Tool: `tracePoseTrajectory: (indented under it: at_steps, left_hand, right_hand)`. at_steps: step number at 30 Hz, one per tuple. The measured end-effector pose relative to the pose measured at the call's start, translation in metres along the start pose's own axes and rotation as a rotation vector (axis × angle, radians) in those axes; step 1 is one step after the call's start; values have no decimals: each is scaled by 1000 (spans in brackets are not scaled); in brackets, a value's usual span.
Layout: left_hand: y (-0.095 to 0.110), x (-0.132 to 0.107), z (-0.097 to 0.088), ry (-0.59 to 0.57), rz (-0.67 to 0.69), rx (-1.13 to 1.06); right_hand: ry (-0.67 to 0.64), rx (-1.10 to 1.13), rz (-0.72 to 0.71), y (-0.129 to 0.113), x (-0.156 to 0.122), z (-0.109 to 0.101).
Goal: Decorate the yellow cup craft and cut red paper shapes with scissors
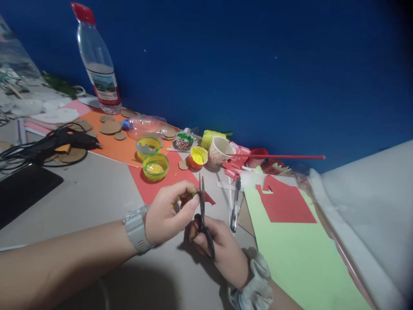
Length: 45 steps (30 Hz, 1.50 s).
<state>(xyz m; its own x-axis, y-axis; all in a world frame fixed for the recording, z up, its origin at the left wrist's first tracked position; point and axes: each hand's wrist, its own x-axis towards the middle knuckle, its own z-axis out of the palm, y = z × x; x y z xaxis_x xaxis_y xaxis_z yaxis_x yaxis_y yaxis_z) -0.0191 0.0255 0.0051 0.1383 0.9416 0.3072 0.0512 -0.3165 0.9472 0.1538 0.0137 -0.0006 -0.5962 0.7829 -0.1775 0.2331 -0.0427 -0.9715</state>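
My left hand (167, 211), with a grey watch on the wrist, pinches a small brown and yellow piece (186, 199) that is mostly hidden by the fingers. My right hand (222, 247) grips the black handles of a pair of scissors (202, 206). The blades point up and meet the small piece at my left fingertips. A grey scrunchie sits on my right wrist. Both hands hover low over the grey table, just in front of a red paper sheet (161, 178).
A light green sheet (300, 258) with a red cut-out (285, 204) lies at right, a pen (236, 204) beside it. Behind are yellow paint tubs (155, 165), a paper cup (221, 151), a red stick (277, 156), a water bottle (97, 60), cardboard discs and a glue gun (69, 138).
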Motion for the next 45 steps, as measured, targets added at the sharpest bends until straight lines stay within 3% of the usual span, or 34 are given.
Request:
tracePoseTrajectory:
  at_steps: [12,45]
  left_hand:
    - [2,-1,1,-11,-52,-99]
    - [3,0,1,25,0,-80]
  right_hand:
    - [5,2,5,-3,1,0]
    - [-1,-19,14,-3,0,0]
